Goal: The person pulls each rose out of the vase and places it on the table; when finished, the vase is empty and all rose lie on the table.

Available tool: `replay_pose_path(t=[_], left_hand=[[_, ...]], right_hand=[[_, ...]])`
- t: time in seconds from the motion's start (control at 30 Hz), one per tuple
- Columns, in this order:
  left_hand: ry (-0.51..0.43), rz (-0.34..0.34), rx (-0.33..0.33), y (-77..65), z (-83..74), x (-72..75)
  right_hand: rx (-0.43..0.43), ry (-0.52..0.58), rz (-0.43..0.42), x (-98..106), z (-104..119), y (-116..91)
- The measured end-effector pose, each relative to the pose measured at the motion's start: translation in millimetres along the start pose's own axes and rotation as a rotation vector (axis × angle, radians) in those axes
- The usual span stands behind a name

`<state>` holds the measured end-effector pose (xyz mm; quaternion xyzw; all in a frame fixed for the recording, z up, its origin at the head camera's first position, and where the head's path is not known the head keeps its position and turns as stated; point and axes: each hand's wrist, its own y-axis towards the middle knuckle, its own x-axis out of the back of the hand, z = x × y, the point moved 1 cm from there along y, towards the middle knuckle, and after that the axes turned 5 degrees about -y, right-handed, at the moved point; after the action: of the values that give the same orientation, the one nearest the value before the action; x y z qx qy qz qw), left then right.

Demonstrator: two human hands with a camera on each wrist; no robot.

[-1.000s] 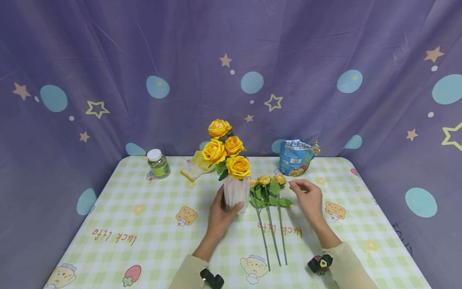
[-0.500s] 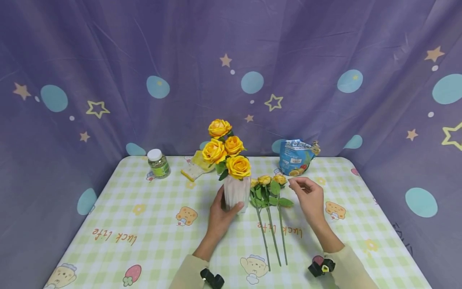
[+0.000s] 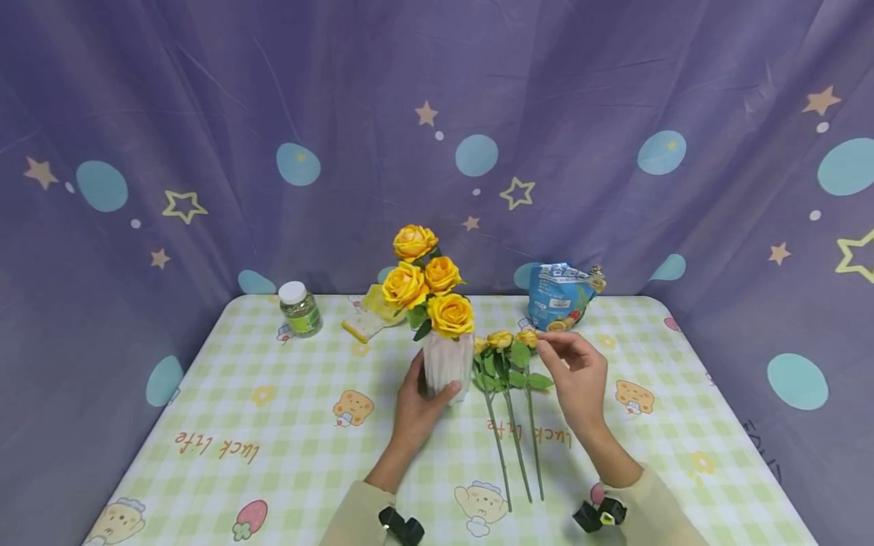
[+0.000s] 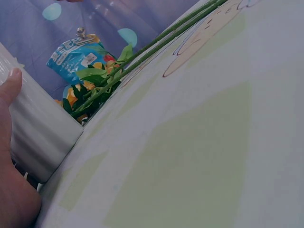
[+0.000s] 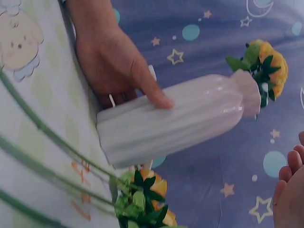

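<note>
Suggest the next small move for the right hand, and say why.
Probably pinch the rightmost loose rose: the right hand is right by its bloom, its stem lies on the table, and the left hand grips the vase, holding it upright.

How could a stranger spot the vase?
On the checked table, look between the green-labelled jar and the blue pouch, then slightly nearer the viewer. There stands a pale, ridged vase; unlike those two neighbours, it has yellow roses standing in it.
</note>
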<state>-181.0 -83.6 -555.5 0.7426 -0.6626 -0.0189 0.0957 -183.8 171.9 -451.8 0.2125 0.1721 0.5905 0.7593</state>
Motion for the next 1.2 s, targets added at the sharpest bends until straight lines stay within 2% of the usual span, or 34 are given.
replay_pose_path(t=[0.23, 0.63, 0.9, 1.2], left_hand=[[-0.001, 0.004, 0.009, 0.1, -1.1, 0.6], [0.009, -0.004, 0.016, 0.0, -5.9, 0.5], [0.01, 0.001, 0.019, 0.8, -5.2, 0.9], [0.017, 0.007, 0.021, -0.2, -4.9, 1.4]], right_hand=[[0.071, 0.039, 0.057, -19.2, 11.0, -6.1], [0.107, 0.049, 0.123, -55.5, 16.4, -20.7], [0.103, -0.002, 0.125, -70.1, 15.5, -24.4], [0.015, -0.012, 0.13, -88.6, 24.1, -21.1]])
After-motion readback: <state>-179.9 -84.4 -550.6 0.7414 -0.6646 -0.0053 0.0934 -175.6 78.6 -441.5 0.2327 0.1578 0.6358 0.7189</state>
